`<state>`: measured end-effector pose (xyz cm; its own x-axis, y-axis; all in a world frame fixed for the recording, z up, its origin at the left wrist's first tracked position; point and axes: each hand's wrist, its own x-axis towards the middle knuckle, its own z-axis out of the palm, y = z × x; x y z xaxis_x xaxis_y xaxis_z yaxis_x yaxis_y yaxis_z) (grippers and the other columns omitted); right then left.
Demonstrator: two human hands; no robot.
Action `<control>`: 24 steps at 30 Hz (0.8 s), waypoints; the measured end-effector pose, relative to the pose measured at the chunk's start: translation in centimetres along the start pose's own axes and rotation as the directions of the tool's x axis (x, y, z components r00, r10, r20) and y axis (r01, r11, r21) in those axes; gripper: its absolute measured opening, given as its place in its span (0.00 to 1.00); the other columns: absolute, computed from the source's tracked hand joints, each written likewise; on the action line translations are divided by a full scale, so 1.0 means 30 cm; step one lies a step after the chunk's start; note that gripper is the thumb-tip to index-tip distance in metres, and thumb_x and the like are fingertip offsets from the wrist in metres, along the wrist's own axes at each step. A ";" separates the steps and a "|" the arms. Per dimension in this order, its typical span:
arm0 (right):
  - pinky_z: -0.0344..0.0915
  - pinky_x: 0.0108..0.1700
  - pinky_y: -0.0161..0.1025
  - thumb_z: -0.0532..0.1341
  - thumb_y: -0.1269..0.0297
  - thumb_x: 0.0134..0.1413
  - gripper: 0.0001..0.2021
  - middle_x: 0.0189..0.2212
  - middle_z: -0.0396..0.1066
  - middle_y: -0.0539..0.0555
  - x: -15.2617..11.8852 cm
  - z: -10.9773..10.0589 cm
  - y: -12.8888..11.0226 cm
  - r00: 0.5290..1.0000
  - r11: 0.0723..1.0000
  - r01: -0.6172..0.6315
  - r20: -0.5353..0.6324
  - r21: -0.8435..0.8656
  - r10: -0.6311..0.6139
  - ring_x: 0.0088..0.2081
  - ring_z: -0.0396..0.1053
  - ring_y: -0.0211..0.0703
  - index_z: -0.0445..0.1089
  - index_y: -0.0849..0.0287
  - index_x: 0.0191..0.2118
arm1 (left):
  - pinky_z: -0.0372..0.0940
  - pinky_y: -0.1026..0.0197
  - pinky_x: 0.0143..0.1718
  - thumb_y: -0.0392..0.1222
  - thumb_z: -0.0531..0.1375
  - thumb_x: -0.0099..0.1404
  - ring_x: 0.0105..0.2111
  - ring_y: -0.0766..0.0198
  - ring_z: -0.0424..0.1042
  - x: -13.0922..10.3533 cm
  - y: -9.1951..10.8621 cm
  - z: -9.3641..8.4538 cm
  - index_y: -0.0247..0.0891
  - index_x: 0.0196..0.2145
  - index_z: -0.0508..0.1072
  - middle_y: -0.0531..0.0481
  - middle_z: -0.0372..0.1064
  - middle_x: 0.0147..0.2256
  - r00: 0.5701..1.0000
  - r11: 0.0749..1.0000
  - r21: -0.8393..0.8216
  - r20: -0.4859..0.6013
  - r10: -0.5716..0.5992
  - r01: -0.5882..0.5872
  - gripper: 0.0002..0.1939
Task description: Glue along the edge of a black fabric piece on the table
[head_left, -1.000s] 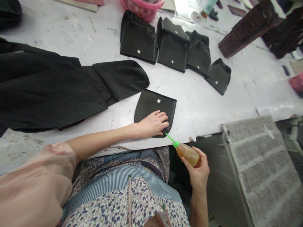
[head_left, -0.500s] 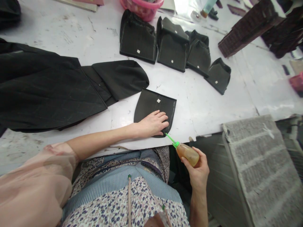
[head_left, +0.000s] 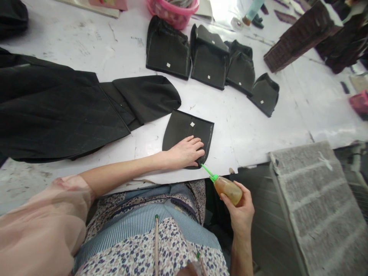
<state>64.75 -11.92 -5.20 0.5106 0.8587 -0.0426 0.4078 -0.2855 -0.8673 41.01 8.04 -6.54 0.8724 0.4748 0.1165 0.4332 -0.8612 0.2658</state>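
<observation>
Left hand: While the palm presses flat, the left hand [head_left: 186,152] lies with fingers spread on the lower part of the black leather piece [head_left: 188,132], which looks like a way to keep it from sliding on the desk [head_left: 247,130].
Right hand: curled round the glue bottle [head_left: 227,189], fingers closed on its amber body, the right hand [head_left: 240,211] hangs off the near edge of the desk, over the lap.
Nozzle: green spout [head_left: 207,172] slants up and to the left, its tip touching or just at the lower right corner of the leather piece, beside the left fingertips.
Bottle axis: long axis runs from the right palm diagonally toward that corner, so the flow would meet the edge.
Leather piece: lies flat near the desk's front edge, straight side away from the person, rounded end toward them; a small white tag [head_left: 192,124] sits near the far side.
Neighbours: a row of similar black pieces [head_left: 211,57] lies well apart at the far side, below a pink basket [head_left: 172,9]; a large black fabric [head_left: 57,111] spreads to the left.
</observation>
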 end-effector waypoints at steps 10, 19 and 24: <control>0.77 0.43 0.45 0.78 0.57 0.41 0.32 0.48 0.75 0.57 -0.004 0.005 0.018 0.999 0.997 -0.040 0.002 0.066 0.040 0.44 0.76 0.52 0.71 0.56 0.54 | 0.58 0.45 0.63 0.53 0.68 0.63 0.61 0.45 0.64 0.001 -0.002 0.011 0.37 0.45 0.72 0.41 0.69 0.54 1.000 1.000 -0.005 -0.031 0.005 -0.005 0.20; 0.77 0.42 0.45 0.78 0.56 0.40 0.33 0.48 0.75 0.58 0.002 0.019 0.012 0.998 0.995 -0.053 -0.036 0.081 0.056 0.45 0.76 0.52 0.71 0.58 0.54 | 0.58 0.44 0.63 0.53 0.69 0.63 0.61 0.45 0.64 0.002 -0.001 0.013 0.37 0.46 0.72 0.41 0.69 0.55 0.999 1.000 0.004 -0.034 0.002 -0.002 0.20; 0.77 0.38 0.42 0.78 0.57 0.39 0.34 0.47 0.75 0.58 -0.001 0.025 0.009 0.995 0.990 -0.075 -0.055 0.115 0.082 0.44 0.76 0.52 0.71 0.59 0.54 | 0.58 0.45 0.63 0.53 0.69 0.63 0.61 0.45 0.64 0.002 0.001 0.010 0.37 0.46 0.73 0.41 0.69 0.55 1.000 1.000 0.005 -0.028 0.002 -0.002 0.20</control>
<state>64.28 -11.69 -5.79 0.5833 0.8077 -0.0861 0.2783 -0.2983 -0.9130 41.13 7.99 -6.82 0.8666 0.4778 0.1440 0.4325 -0.8631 0.2610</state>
